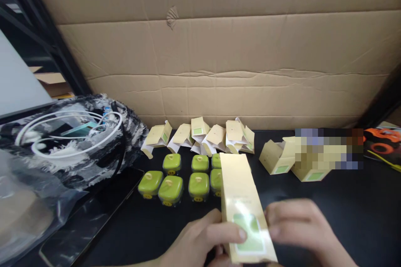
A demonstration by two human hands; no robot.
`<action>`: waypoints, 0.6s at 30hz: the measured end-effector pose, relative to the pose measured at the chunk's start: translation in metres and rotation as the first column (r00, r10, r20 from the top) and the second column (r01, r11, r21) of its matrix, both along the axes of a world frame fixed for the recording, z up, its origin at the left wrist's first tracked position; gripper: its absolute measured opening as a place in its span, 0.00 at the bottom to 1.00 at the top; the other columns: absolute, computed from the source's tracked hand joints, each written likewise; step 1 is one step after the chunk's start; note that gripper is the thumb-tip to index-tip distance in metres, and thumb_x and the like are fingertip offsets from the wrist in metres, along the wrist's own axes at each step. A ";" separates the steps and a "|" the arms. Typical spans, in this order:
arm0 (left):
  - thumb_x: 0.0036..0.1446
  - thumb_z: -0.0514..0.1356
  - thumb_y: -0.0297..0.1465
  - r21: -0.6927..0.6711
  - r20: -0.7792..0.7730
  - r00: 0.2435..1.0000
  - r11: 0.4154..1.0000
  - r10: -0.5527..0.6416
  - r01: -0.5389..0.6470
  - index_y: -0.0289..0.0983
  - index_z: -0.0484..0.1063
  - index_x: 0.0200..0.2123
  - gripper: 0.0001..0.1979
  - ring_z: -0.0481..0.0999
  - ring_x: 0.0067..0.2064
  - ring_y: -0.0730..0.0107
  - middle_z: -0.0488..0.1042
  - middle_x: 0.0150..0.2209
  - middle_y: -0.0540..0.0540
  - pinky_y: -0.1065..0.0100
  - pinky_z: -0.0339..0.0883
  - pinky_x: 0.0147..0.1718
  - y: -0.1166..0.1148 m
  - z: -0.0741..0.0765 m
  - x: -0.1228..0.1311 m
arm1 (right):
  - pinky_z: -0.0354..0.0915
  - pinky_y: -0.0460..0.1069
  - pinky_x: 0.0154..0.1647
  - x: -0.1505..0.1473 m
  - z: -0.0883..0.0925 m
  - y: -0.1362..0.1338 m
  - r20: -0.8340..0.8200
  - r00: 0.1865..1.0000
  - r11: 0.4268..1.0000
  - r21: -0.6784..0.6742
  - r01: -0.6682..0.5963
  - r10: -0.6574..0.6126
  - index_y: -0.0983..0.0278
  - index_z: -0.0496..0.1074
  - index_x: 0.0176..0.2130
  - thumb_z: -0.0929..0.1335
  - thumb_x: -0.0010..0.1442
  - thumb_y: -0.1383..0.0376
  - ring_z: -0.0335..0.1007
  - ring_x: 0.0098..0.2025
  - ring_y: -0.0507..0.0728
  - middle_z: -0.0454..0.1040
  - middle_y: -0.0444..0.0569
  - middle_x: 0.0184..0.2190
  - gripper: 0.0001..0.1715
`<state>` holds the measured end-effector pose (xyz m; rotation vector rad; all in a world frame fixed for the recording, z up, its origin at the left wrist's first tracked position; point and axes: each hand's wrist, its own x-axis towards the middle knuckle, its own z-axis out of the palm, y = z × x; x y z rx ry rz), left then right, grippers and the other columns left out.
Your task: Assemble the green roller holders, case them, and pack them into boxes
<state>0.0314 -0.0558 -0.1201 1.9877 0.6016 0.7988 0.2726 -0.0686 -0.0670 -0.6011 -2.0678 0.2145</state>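
Both my hands hold a flat cream carton (242,200) with a green panel near its lower end, low in the middle of the view. My left hand (200,238) grips its left edge, thumb lying across the green panel. My right hand (303,227) closes on its right edge, a little blurred. Just beyond the carton sit several small green square jars (171,187) with gold bases, in two rows on the black table (360,208). Behind them lie several open cream cartons (216,135).
A cardboard wall (219,50) closes off the back. At left a black-and-white patterned bag (81,142) holds white cables, with clear plastic wrap and a dark phone (94,221) before it. Two more open cartons (278,158) lie at right, near an orange-and-black item (382,144).
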 end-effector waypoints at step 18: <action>0.61 0.52 0.50 -0.420 -0.278 0.955 0.881 0.107 -0.221 0.45 0.73 0.48 0.22 0.74 0.44 0.61 0.75 0.38 0.45 0.61 0.68 0.48 -0.002 0.007 0.022 | 0.62 0.63 0.58 0.057 0.046 0.036 -0.083 0.862 0.861 0.056 0.505 -0.500 0.49 0.65 0.54 0.67 0.61 0.61 0.61 0.59 0.68 0.63 0.49 0.59 0.22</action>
